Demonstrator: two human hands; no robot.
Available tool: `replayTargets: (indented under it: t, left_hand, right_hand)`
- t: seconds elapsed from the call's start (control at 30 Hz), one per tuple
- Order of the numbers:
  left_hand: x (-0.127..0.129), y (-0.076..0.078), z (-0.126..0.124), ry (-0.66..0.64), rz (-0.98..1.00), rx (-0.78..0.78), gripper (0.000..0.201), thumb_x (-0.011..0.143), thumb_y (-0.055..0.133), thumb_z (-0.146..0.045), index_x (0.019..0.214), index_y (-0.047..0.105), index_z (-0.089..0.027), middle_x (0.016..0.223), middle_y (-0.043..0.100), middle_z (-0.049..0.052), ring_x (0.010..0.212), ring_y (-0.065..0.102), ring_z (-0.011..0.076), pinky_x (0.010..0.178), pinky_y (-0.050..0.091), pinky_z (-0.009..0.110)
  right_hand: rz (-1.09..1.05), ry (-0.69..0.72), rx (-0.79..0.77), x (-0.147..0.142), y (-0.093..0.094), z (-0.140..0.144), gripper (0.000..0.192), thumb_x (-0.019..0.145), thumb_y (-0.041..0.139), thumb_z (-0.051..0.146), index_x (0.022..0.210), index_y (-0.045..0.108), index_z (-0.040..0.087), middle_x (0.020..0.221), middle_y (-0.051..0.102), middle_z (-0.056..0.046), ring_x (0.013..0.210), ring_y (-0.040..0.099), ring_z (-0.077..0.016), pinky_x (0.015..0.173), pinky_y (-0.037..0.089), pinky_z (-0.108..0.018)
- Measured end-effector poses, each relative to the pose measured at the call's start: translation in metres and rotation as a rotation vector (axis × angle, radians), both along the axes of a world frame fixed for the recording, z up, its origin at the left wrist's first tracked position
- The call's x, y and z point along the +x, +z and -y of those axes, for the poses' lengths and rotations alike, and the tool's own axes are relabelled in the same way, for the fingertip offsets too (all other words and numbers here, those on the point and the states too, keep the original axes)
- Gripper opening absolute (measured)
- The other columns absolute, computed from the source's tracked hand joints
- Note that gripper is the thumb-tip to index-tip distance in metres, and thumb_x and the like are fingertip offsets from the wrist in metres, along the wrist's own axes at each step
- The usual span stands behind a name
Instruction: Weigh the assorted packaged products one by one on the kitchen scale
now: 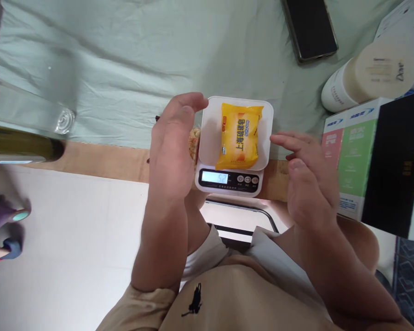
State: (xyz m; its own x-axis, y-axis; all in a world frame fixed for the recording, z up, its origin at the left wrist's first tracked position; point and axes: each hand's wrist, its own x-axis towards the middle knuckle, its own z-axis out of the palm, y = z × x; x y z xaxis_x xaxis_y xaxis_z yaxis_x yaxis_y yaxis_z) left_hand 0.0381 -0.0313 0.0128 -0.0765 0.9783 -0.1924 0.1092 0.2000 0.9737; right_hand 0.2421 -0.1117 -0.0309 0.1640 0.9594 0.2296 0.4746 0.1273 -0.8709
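A yellow packet of soap (241,137) with Chinese print lies flat on the white tray of a kitchen scale (209,180). The lit display seems to read 52. My left hand (172,147) is beside the scale's left edge, fingers extended and slightly bent, its fingertips near the tray's upper left corner. Partly covered by that hand is a printed packet (193,140); I cannot make out whether the hand touches it. On the other side, my right hand (310,172) has its fingers stretched toward the tray's right edge, holding nothing.
A smartphone (310,28) lies on the green cloth (124,59). To the right are a Dove bottle (341,89), a pink-and-green box (357,151) and a black box (393,170). A dark-necked bottle (20,145) and a clear container (31,108) are at the left.
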Motion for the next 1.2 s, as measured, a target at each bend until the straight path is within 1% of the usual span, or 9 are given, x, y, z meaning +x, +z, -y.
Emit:
replayTargets:
  t: [0.13,0.27,0.33,0.6,0.8,0.9,1.03,1.1,1.2]
  left_hand:
    - [0.014,-0.003,0.011,-0.041,-0.191,0.098,0.024,0.100,0.058,-0.044,0.116,0.069,-0.031,0.136,0.073,0.004,0.138,0.065,0.0274,0.118,0.056,0.048]
    - [0.035,-0.006,0.023,-0.158,-0.522,0.182,0.070,0.086,0.079,-0.049,0.147,0.057,-0.025,0.148,0.059,0.017,0.149,0.052,0.0353,0.131,0.042,0.058]
    - [0.043,-0.009,0.027,-0.194,-0.596,0.164,0.076,0.084,0.084,-0.046,0.151,0.053,-0.029,0.154,0.053,0.017,0.153,0.047,0.0394,0.133,0.037,0.062]
    - [0.048,-0.014,0.028,-0.273,-0.654,0.157,0.073,0.085,0.077,-0.026,0.154,0.051,-0.031,0.156,0.052,0.016,0.152,0.048,0.0433,0.124,0.047,0.058]
    - [0.049,-0.019,0.028,-0.238,-0.631,0.210,0.055,0.089,0.070,-0.025,0.142,0.063,-0.033,0.148,0.059,0.011,0.138,0.058,0.0363,0.120,0.051,0.053]
    - [0.033,-0.008,0.022,-0.191,-0.622,0.231,0.056,0.082,0.070,-0.018,0.136,0.066,-0.030,0.146,0.061,0.012,0.139,0.059,0.0348,0.122,0.051,0.052]
    - [-0.024,0.004,0.004,0.041,-0.636,0.357,0.054,0.076,0.071,-0.016,0.129,0.069,-0.024,0.139,0.068,0.006,0.134,0.065,0.0300,0.116,0.056,0.047]
    - [-0.055,0.000,-0.006,0.136,-0.663,0.435,0.061,0.068,0.071,-0.015,0.128,0.066,-0.025,0.135,0.070,0.000,0.131,0.067,0.0280,0.101,0.061,0.045]
    - [-0.085,-0.012,-0.015,0.222,-0.692,0.291,0.070,0.061,0.071,-0.009,0.128,0.063,-0.026,0.135,0.071,-0.002,0.133,0.066,0.0276,0.104,0.060,0.046]
  right_hand:
    - [0.010,0.009,0.021,0.001,-0.002,-0.001,0.037,0.108,0.052,0.047,0.134,0.077,0.040,0.137,0.073,-0.003,0.137,0.066,-0.0277,0.117,0.058,-0.053]
    - [-0.005,0.015,0.042,0.001,-0.001,-0.001,0.036,0.107,0.054,0.046,0.135,0.076,0.041,0.137,0.073,-0.002,0.136,0.067,-0.0264,0.117,0.058,-0.051]
    - [-0.014,0.013,0.036,0.001,0.001,-0.001,0.035,0.107,0.055,0.044,0.134,0.076,0.041,0.137,0.074,-0.002,0.136,0.066,-0.0247,0.118,0.058,-0.049]
    - [-0.034,-0.016,0.034,0.003,0.003,0.002,0.033,0.105,0.056,0.037,0.128,0.080,0.037,0.133,0.076,-0.003,0.136,0.065,-0.0239,0.116,0.057,-0.046]
    - [-0.007,-0.004,0.030,0.004,0.001,0.003,0.035,0.105,0.052,0.036,0.129,0.077,0.038,0.135,0.074,-0.001,0.135,0.065,-0.0226,0.116,0.055,-0.044]
    - [-0.026,0.000,0.033,0.003,0.000,0.002,0.033,0.105,0.054,0.039,0.129,0.077,0.042,0.134,0.074,0.000,0.134,0.065,-0.0244,0.115,0.055,-0.045]
    - [-0.032,0.007,-0.001,0.001,0.001,0.002,0.032,0.105,0.055,0.041,0.127,0.078,0.044,0.134,0.073,-0.001,0.137,0.064,-0.0302,0.114,0.054,-0.051]
    - [-0.023,0.018,-0.016,0.000,0.001,0.002,0.032,0.105,0.055,0.042,0.127,0.078,0.045,0.135,0.073,-0.002,0.138,0.064,-0.0319,0.115,0.053,-0.053]
    - [-0.023,0.026,-0.013,-0.001,-0.001,0.002,0.031,0.106,0.054,0.043,0.126,0.078,0.045,0.134,0.073,-0.002,0.138,0.064,-0.0322,0.116,0.052,-0.053]
